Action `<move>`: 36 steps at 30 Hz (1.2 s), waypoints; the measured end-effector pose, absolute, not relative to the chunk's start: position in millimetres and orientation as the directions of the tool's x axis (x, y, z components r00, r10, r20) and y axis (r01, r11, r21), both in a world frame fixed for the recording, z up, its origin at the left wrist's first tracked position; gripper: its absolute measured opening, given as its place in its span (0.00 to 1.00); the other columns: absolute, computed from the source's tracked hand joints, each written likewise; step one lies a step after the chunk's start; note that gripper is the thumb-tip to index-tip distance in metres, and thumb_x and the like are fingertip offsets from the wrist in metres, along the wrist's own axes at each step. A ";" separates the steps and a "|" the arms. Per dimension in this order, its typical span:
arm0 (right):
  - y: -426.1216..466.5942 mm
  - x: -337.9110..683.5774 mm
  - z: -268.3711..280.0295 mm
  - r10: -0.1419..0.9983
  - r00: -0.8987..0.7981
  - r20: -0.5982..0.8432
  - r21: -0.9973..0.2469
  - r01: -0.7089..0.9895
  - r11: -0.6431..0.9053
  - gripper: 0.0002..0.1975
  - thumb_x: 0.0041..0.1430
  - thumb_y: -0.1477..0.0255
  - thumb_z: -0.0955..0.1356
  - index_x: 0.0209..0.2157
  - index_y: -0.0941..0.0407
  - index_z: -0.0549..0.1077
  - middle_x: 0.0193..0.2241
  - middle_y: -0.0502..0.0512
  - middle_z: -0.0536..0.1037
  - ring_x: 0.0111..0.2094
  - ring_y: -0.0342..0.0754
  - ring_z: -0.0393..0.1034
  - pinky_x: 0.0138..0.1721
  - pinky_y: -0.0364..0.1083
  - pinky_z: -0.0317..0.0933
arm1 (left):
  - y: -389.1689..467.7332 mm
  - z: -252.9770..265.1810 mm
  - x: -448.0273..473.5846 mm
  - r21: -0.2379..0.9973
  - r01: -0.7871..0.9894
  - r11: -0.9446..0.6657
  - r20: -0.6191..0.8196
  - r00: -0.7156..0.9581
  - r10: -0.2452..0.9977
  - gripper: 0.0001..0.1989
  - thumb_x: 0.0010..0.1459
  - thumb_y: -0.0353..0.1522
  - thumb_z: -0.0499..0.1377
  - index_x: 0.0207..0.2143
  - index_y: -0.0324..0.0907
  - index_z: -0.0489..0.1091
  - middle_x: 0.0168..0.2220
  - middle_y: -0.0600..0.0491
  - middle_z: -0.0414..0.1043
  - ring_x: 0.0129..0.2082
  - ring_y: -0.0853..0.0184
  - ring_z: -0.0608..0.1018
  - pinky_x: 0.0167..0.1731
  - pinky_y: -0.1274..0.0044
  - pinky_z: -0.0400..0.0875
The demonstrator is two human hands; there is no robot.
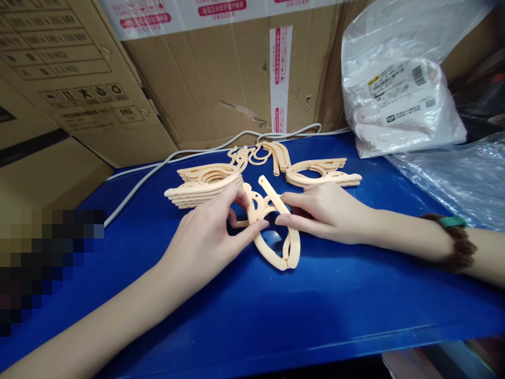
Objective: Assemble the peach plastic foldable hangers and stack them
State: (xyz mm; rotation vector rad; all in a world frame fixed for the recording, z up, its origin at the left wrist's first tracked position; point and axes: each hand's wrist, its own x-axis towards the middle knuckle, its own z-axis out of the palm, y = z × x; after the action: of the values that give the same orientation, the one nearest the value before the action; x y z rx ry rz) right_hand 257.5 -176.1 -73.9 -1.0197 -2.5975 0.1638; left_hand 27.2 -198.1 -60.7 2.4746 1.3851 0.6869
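Cream plastic folding hanger parts lie on a blue table (347,300). My left hand (213,226) pinches the left side of a partly assembled folding hanger (270,253), between thumb and fingers. Its curved arms meet in a point toward me. My right hand (327,213) grips the straight bar (292,245) on its right side, thumb on top and fingers partly hidden beneath. Behind my left hand sits a stack of hanger arms (185,199). A smaller stack of arms (303,181) lies beyond my right hand. Hooks (239,158) and a pile of flat strips (281,157) lie between the stacks.
A white cable (169,158) runs along the back of the table. Cardboard boxes (221,68) stand behind and to the left. A white plastic bag (398,116) with labels rests at the back right, beside clear plastic film (457,168).
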 end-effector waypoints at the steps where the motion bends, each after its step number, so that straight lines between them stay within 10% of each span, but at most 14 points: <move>1: -176.2 257.4 -74.2 0.668 -0.690 0.277 -0.207 0.636 0.743 0.24 0.68 0.54 0.56 0.29 0.57 0.67 0.18 0.48 0.64 0.19 0.42 0.55 0.25 0.44 0.42 | -198.4 -60.3 27.6 0.385 0.757 -0.528 0.291 0.443 0.848 0.13 0.59 0.42 0.60 0.38 0.44 0.63 0.32 0.58 0.72 0.25 0.72 0.73 0.22 0.80 0.64; 11: -178.1 257.3 -72.0 0.614 -0.742 0.268 -0.137 0.602 0.787 0.23 0.70 0.64 0.52 0.30 0.57 0.70 0.20 0.52 0.70 0.21 0.43 0.59 0.26 0.46 0.43 | -196.2 -61.0 25.9 0.228 0.797 -0.559 0.338 0.473 0.813 0.11 0.57 0.38 0.59 0.40 0.45 0.63 0.28 0.59 0.70 0.22 0.71 0.71 0.21 0.80 0.60; 27: -173.8 255.1 -71.4 0.834 -0.517 0.193 0.190 0.854 0.485 0.16 0.66 0.65 0.59 0.44 0.54 0.76 0.27 0.58 0.80 0.26 0.51 0.71 0.25 0.46 0.40 | -188.1 -59.5 20.7 0.044 0.720 -0.692 0.420 0.615 0.667 0.06 0.64 0.35 0.56 0.42 0.44 0.67 0.39 0.56 0.75 0.38 0.66 0.77 0.30 0.77 0.63; 36: -167.6 276.2 -37.0 0.766 -0.611 0.199 0.066 0.788 0.612 0.14 0.67 0.62 0.60 0.38 0.54 0.72 0.30 0.55 0.78 0.27 0.48 0.70 0.25 0.45 0.49 | -181.5 -62.7 19.8 -0.084 0.620 -0.780 0.462 0.718 0.521 0.07 0.67 0.33 0.53 0.43 0.41 0.69 0.40 0.52 0.76 0.40 0.64 0.78 0.35 0.76 0.67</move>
State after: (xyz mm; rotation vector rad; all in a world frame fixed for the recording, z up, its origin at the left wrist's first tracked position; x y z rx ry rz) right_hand 276.2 -167.6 -37.0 -1.3029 -2.6824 -0.2206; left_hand 19.8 -181.5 -62.7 3.1252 1.0541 0.7202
